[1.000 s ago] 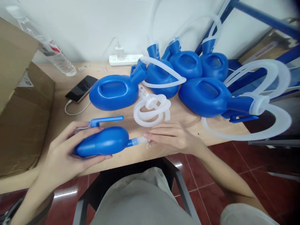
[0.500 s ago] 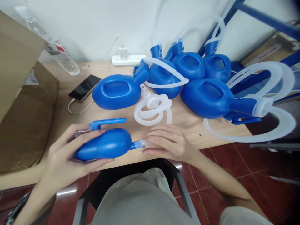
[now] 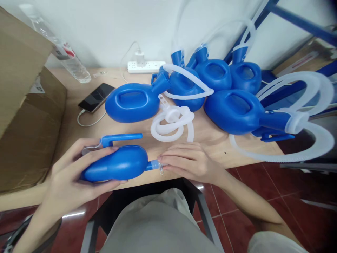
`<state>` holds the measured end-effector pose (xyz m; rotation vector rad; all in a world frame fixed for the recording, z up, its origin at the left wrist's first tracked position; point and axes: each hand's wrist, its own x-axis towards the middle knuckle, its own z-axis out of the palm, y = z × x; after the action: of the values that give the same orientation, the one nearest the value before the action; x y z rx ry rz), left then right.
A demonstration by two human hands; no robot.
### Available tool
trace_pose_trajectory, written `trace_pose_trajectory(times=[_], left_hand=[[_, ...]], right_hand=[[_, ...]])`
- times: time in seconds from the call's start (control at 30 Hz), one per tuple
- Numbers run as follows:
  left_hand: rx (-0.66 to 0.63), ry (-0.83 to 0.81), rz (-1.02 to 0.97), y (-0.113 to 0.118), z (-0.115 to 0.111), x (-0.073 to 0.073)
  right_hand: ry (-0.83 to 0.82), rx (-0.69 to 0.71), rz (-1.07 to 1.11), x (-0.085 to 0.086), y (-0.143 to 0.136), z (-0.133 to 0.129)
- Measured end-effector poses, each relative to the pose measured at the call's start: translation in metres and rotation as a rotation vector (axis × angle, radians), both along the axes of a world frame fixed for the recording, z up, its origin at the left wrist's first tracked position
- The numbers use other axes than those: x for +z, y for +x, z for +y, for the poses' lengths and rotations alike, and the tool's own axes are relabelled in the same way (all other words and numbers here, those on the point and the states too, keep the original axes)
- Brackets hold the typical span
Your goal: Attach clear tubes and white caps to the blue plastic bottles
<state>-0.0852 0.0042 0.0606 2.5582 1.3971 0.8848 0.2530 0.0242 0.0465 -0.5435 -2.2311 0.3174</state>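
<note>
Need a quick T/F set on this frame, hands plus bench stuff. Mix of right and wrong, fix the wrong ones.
1. The left hand holds a blue bottle. True.
2. The right hand rests on the cardboard box. False: its fingertips are at the translucent connector at the end of the held bottle.
3. The phone lies on the table with a white cable plugged in. True.
4. The coiled tube is blue and hangs from the wall. False: it is whitish and lies on the table.
5. A white adapter sits in the power strip. True.
</note>
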Motion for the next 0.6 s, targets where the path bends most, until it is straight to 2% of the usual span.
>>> trace_pose_trajectory(times=[0.17, 0.4, 0.6], left_hand=[[-0.022, -0.007, -0.028, 0.0048, 0.0009, -0.0012], [0.012, -0.016, -0.052, 0.0026, -0.0018, -0.0035], [0.016, -0.013, -0.049, 0.0029, -0.0014, -0.0052]], right_hand=[[-0.056, -0.001, 0.014, -0.0004, 0.0, -0.0009], [-0.143, -0.022, 0.009, -0.005, -0.0034, -0.0045], [-0.148, -0.019, 0.052, -0.0089, -0.0089, -0.0035]])
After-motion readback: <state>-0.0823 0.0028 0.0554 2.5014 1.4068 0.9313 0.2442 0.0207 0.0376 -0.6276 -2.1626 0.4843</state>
